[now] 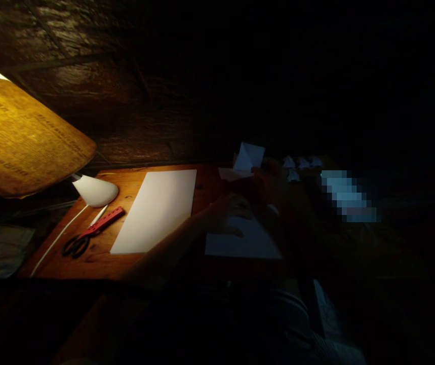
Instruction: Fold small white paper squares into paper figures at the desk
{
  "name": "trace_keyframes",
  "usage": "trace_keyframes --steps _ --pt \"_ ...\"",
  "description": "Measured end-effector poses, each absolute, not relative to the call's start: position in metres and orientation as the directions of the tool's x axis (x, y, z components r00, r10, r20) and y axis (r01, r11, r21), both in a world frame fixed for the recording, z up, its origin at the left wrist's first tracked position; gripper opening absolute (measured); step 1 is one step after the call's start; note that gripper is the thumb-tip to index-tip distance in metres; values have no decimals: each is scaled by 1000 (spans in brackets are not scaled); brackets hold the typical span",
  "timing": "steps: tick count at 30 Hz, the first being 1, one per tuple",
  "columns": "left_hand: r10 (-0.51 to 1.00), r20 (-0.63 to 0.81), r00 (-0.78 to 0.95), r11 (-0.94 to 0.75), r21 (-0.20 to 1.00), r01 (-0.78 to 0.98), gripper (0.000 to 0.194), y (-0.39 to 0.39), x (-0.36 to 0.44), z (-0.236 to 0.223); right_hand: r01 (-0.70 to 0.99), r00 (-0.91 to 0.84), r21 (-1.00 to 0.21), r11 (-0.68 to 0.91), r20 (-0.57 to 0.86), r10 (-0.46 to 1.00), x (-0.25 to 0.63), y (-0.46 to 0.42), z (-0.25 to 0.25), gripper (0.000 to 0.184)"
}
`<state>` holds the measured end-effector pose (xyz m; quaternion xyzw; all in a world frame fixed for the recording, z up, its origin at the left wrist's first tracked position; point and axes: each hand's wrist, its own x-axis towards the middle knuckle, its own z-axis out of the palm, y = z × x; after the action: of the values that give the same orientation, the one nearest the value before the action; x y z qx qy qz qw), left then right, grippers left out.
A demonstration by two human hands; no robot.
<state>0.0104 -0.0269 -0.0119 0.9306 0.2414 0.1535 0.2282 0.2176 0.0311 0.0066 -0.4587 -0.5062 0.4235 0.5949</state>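
Observation:
My left hand (227,215) is over a sheet of paper (247,246) in front of me, its fingers spread and apart; whether it presses on the sheet I cannot tell. Farther back, my right hand (270,180) is in deep shadow, its fingertips closed at the lower right corner of a folded piece of paper (250,156) that stands tilted up. Another pale paper piece (230,174) lies just below that one. Much of my right hand and forearm is lost in the dark.
A white stack of paper (160,210) lies on the wooden table (99,263). Left of it are black-handled scissors with a red part (95,228), a white stick-like item (99,215) and a lamp (95,191). Several small folded paper shapes (303,163) sit at the back right, near a blurred-out bright screen (348,196).

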Motion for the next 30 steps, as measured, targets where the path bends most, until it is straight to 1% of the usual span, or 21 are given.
trace_keyframes --steps 4,6,8,9,10,12,14,15,17,18,20,23,26,28,30 --pt "635 194 748 -736 446 510 36 -13 -3 -14 0 24 -978 211 211 977 214 29 2 22" --pt "685 217 695 -704 445 554 36 -8 -7 -15 57 -18 -972 226 225 974 213 26 2 22" --pt "743 247 622 -653 472 593 39 -4 -10 -18 144 -66 -957 253 246 967 214 24 4 20" --pt "784 270 559 -610 503 612 40 -2 -10 -20 189 -89 -945 267 254 963 214 23 4 19" --pt "828 296 477 -556 551 623 37 -1 -10 -21 230 -105 -932 281 264 959 215 23 4 18" --pt "898 349 269 -440 674 593 24 3 -10 -23 303 -110 -902 308 287 951 215 25 1 12" --pt "924 365 118 -375 799 470 15 5 -10 -23 377 -120 -864 334 312 942 215 26 -3 11" --pt "931 358 77 -358 847 394 14 6 -9 -22 410 -140 -844 346 317 938 215 27 -5 12" --pt "942 331 48 -331 897 292 20 7 -7 -21 461 -206 -810 364 301 931 213 27 -9 9" --pt "948 315 44 -314 906 283 23 7 -6 -21 475 -238 -799 368 286 928 213 26 -10 8" --pt "959 283 35 -279 906 320 24 7 -5 -22 497 -293 -780 380 262 920 212 24 -12 11" --pt "965 260 28 -251 891 378 18 7 -4 -24 539 -360 -723 432 265 894 213 21 -10 15" --pt "958 276 77 -281 855 436 18 5 -4 -24 587 -361 -663 464 298 884 215 20 -8 16" --pt "949 293 115 -312 835 452 19 4 -5 -23 580 -364 -669 465 298 882 214 20 -7 15" --pt "942 313 118 -332 835 439 24 5 -5 -25 552 -389 -694 462 276 879 212 20 -7 12"
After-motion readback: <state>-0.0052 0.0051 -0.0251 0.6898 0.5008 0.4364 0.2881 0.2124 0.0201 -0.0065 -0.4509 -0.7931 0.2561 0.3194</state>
